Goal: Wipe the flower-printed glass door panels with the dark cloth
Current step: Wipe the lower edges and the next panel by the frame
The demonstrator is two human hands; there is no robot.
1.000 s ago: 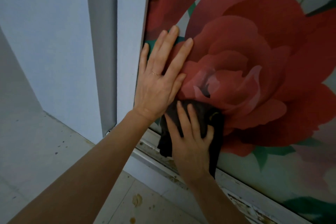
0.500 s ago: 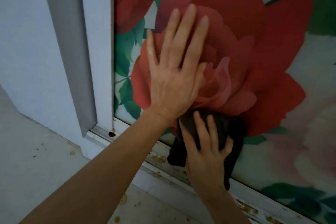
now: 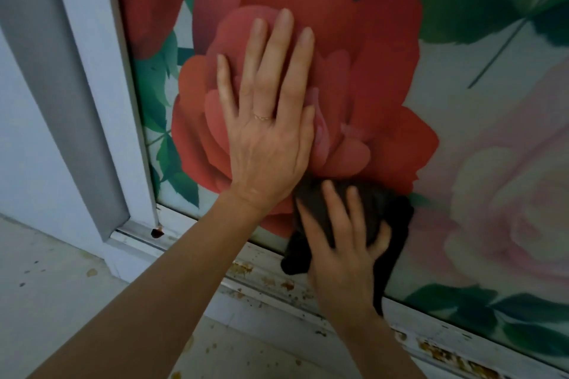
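The glass door panel (image 3: 385,77) fills most of the view, printed with a big red rose, green leaves and a pale pink flower at the right. My left hand (image 3: 264,132) lies flat on the red rose, fingers spread and pointing up, a thin ring on one finger. Just below and to the right, my right hand (image 3: 341,243) presses the dark cloth (image 3: 391,218) against the lower part of the glass, fingers spread over it. The cloth hangs down past the panel's bottom edge.
A white bottom rail (image 3: 271,277) with rust spots and grime runs along under the glass. The white door frame (image 3: 92,77) and a grey strip stand at the left. A speckled light floor (image 3: 55,301) lies below, at the lower left.
Both hands and the cloth have shifted to the right along the panel, away from the frame. My left hand moved from the rose's left edge onto its middle.
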